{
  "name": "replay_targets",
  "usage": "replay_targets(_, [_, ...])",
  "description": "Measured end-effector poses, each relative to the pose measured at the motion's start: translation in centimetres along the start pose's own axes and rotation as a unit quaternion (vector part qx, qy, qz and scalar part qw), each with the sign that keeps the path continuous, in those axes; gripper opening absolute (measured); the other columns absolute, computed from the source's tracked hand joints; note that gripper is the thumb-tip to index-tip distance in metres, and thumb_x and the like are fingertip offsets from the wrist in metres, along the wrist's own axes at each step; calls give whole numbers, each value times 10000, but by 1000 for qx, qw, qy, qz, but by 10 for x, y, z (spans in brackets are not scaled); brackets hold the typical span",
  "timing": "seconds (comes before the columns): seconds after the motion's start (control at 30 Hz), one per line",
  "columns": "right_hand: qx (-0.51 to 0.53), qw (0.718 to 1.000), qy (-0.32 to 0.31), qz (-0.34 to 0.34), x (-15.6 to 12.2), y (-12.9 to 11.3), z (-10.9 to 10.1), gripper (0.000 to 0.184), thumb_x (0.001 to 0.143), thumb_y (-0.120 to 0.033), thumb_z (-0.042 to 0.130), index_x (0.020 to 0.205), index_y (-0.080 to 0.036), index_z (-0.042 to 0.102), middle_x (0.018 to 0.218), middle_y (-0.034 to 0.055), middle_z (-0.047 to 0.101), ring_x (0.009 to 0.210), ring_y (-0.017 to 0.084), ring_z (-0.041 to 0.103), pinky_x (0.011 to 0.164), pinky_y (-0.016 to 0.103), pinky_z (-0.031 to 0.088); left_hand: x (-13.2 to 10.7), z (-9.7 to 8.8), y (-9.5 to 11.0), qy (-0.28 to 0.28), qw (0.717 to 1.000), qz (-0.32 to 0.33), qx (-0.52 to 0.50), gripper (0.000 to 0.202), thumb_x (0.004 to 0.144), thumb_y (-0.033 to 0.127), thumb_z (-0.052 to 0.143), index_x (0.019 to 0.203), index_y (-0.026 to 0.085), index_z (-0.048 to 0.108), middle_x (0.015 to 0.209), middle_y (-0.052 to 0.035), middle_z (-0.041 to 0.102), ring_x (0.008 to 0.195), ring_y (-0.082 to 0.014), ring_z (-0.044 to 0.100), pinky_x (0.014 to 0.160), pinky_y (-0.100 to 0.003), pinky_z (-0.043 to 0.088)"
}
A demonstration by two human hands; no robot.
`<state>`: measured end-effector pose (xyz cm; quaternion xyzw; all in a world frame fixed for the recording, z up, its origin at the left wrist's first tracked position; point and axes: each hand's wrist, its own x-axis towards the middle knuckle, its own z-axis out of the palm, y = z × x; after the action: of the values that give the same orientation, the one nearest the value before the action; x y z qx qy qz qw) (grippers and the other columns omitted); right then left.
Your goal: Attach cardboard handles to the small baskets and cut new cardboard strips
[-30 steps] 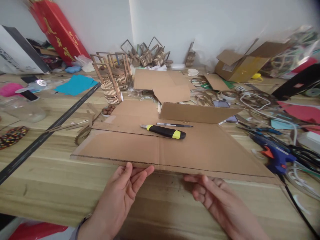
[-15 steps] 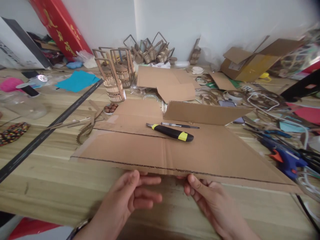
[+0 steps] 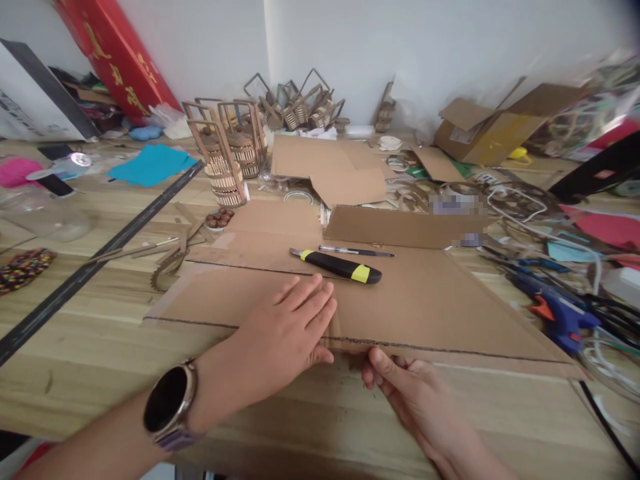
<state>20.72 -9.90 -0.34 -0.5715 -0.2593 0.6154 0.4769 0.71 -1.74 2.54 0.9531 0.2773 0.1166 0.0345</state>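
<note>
A large flattened cardboard sheet [image 3: 425,307] lies on the wooden table [image 3: 100,347], with a dark line drawn along its near edge. My left hand [image 3: 287,330] lies flat on the sheet near that edge, fingers stretched out, a watch on the wrist. My right hand [image 3: 400,387] pinches the sheet's near edge, thumb on top and fingers under it. A black and yellow utility knife [image 3: 340,265] and a pen [image 3: 356,251] lie on the cardboard beyond my hands.
A long black ruler [image 3: 100,257] slants across the left. Wooden lantern models [image 3: 225,160] and cardboard pieces [image 3: 325,163] stand behind. A blue glue gun [image 3: 555,310], cables and scissors crowd the right. An open box [image 3: 490,130] sits far right.
My left hand has come up from the near edge and now lies flat on top of the cardboard. My right hand has closed its pinch on the edge.
</note>
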Motion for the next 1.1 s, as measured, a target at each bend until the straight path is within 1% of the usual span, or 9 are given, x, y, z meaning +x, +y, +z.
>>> replay_targets(0.07, [-4, 1000, -3, 0, 0, 0, 0, 386, 632, -551, 809, 545, -191, 702, 586, 31, 638, 623, 157, 528, 654, 292, 407, 1, 10, 0, -4, 1000, 6, -18, 566, 963, 412, 525, 1428, 104, 422, 1505, -200, 409, 1432, -324, 328, 1176, -470, 253])
replay_targets(0.17, [-5, 1000, -11, 1, 0, 0, 0, 390, 644, -556, 802, 549, -190, 701, 591, 37, 642, 621, 159, 537, 650, 292, 413, 0, 18, 1, 13, 998, -5, -54, 517, 981, 346, 508, 1415, 75, 436, 1495, -225, 405, 1419, -317, 353, 1152, -451, 313])
replay_targets(0.37, [53, 998, -35, 24, 2, 0, -1, 345, 624, -480, 847, 635, -155, 733, 601, 40, 659, 607, 142, 565, 632, 270, 462, 4, 13, 2, 13, 998, -12, -62, 386, 993, 217, 453, 1349, 86, 521, 1439, -227, 468, 1369, -315, 429, 1104, -446, 401])
replay_targets(0.53, [116, 990, -40, 65, 0, -9, -1, 343, 567, -401, 899, 723, -128, 764, 584, 18, 653, 565, 95, 569, 560, 195, 493, 4, 10, 2, 32, 996, 9, -88, 412, 970, 99, 339, 1320, 61, 552, 1389, -248, 510, 1346, -329, 446, 1083, -476, 429])
replay_targets(0.67, [128, 984, -12, 120, -7, -17, -9, 498, 545, -538, 872, 811, -130, 770, 712, 56, 727, 456, 53, 532, 407, 149, 443, 2, 14, 2, 47, 992, 4, -113, 410, 951, 73, 360, 1297, 79, 580, 1381, -243, 509, 1344, -331, 440, 1075, -487, 436])
replay_targets(0.73, [134, 981, 14, 138, -12, -19, -19, 535, 525, -612, 847, 782, -153, 753, 642, 28, 704, 373, 37, 477, 323, 134, 373, 0, 17, 1, 61, 989, 1, -135, 410, 945, 65, 362, 1281, 85, 596, 1377, -245, 507, 1340, -338, 441, 1069, -506, 435])
replay_targets(0.8, [142, 978, 51, 146, -15, -19, -31, 517, 508, -623, 849, 707, -163, 721, 529, -14, 636, 328, 27, 439, 291, 116, 327, -1, 20, 1, 65, 987, 0, -144, 411, 947, 66, 359, 1279, 91, 600, 1377, -241, 506, 1339, -340, 441, 1069, -513, 431])
replay_targets(0.93, [156, 970, 122, 139, -16, -22, -50, 490, 471, -543, 897, 669, -137, 706, 509, -19, 618, 328, 24, 449, 291, 107, 345, -4, 27, 2, 44, 993, 7, -108, 425, 962, 77, 328, 1304, 87, 580, 1390, -240, 492, 1348, -338, 432, 1071, -504, 430])
replay_targets(1.1, [166, 973, 102, 123, -12, -29, -59, 338, 531, -307, 928, 700, -101, 720, 604, 28, 678, 433, 51, 544, 394, 118, 471, -8, 35, 2, 46, 993, 25, -104, 427, 963, 76, 337, 1327, 81, 561, 1393, -253, 483, 1348, -359, 425, 1066, -522, 428])
